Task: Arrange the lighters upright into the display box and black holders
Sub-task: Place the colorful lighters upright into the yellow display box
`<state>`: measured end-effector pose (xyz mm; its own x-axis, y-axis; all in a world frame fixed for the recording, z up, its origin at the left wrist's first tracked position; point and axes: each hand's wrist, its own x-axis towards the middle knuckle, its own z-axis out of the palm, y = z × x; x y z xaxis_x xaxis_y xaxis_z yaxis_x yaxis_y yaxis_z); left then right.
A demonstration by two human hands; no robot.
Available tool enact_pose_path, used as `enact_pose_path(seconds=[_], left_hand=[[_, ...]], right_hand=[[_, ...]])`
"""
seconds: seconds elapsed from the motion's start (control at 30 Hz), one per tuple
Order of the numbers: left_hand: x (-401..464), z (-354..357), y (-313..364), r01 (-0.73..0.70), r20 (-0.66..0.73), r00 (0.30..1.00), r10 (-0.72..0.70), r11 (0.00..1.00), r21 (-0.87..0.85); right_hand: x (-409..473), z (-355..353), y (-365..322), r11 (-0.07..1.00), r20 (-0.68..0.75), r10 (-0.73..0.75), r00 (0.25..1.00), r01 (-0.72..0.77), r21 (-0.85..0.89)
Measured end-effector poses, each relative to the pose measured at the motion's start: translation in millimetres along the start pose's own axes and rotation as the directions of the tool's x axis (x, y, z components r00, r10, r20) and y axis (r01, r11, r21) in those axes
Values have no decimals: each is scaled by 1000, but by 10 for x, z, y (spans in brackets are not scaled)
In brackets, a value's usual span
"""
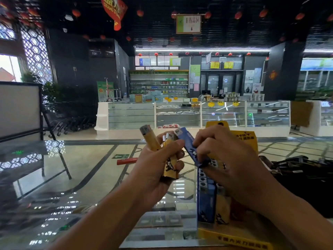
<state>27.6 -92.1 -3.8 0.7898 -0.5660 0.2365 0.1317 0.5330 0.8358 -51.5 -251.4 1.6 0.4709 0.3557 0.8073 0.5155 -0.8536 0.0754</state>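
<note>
Glass makes up the counter top (86, 177), smooth and reflective, mirroring window lattice and ceiling lights. A yellow cardboard display box (239, 240) stands on it at the near right, its printed back card rising behind the hands. Inside, blue lighters (206, 201) and a yellow one (222, 208) stand upright with silver metal caps, side by side; something red shows beside them, partly hidden. The left hand (158, 170) curls round a bunch of yellow lighters (169, 163), slim plastic bodies with a black printed figure, one leaning out to the left. The right hand (227, 159) pinches a blue lighter (191, 148) with bent fingers, holding it tilted just above the box, its cap touching the bunch. A red lighter (127, 161) lies flat on the glass, farther off to the left. Black holders (295, 168) sit in a shiny heap at the right. Beyond stand glass showcases (198, 114), shelves of goods and red lanterns under a dark slatted ceiling.
</note>
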Motion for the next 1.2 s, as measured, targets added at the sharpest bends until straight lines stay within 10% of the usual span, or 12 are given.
enact_pose_path(seconds=[0.73,0.93,1.2], left_hand=[[-52,31,10,-250,101,968,231,924,289],[71,-263,-72,-102,13,993,116,807,581],[34,-299,-287,-56,98,994,-40,581,812]], right_hand=[[-12,-107,30,835,-9,379,926,-337,435],[-71,-197,-120,758,-55,439,897,-336,560],[-498,-180,-355,933,-35,315,949,-302,195]])
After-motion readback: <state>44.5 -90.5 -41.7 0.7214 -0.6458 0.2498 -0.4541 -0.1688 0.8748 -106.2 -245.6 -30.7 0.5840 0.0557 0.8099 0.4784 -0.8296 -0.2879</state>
